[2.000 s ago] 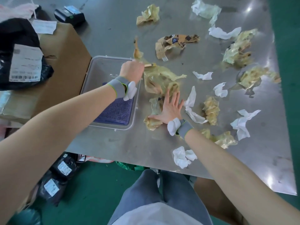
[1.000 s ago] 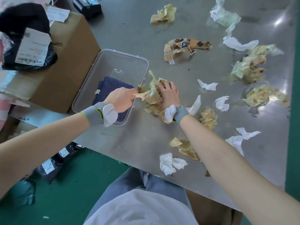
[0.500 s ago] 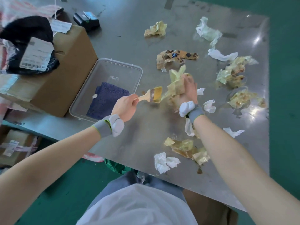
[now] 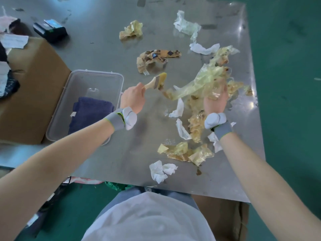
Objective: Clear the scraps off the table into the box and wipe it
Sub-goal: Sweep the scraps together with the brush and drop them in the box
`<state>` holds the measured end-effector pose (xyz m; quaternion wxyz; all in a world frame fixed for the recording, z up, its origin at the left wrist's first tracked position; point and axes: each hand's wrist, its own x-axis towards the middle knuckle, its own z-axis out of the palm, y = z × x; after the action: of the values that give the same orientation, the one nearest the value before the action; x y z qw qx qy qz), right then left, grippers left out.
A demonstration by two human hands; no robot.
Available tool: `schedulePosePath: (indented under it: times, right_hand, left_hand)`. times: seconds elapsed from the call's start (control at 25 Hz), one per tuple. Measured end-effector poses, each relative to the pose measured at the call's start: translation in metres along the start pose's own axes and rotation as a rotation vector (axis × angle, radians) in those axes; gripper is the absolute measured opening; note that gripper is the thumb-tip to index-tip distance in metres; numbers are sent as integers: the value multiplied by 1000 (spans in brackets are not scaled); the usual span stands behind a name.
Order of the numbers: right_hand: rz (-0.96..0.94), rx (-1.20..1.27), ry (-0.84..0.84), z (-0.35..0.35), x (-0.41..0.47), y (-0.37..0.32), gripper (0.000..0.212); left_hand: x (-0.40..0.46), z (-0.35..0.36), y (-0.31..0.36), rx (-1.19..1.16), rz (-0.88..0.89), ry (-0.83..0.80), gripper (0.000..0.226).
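My left hand (image 4: 132,99) grips the wooden handle of a small brush (image 4: 157,82), bristles raised above the steel table (image 4: 107,54). My right hand (image 4: 215,101) is closed on a bundle of yellowish tape scraps (image 4: 199,82) that trails left toward the brush. Beneath and around it lie more yellow scraps (image 4: 185,152) and white paper scraps (image 4: 161,170). A clear plastic box (image 4: 86,79) stands left of my left hand with a folded dark blue cloth (image 4: 90,113) inside.
A cardboard carton (image 4: 33,94) sits against the plastic box on the left. A black device (image 4: 50,31) lies at the far left of the table. A printed tape scrap (image 4: 156,58) and further crumpled scraps (image 4: 131,30) lie farther back. Green floor surrounds the table.
My right hand gathered yellow tape scraps from beside the box, lifted them and carried them right. The left hand with the brush rose off the table and stayed near the box.
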<state>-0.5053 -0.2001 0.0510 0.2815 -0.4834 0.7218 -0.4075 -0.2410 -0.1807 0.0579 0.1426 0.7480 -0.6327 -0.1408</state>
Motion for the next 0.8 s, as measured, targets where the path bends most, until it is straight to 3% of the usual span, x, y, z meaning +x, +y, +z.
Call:
schedulePosePath:
  times: [0.12, 0.32, 0.6, 0.8]
  right_hand:
    - [-170, -318, -37, -6, -14, 31, 54]
    - [-4, -560, -294, 3, -18, 57, 55]
    - [11, -622, -511, 1, -23, 55, 126]
    - [-2, -669, -591, 12, -21, 60, 146]
  left_hand:
    - [16, 7, 21, 83, 43, -33, 21]
    - [36, 23, 62, 238, 126, -141, 25]
    - [49, 25, 93, 456, 300, -221, 27]
    - [45, 26, 94, 553, 408, -301, 26]
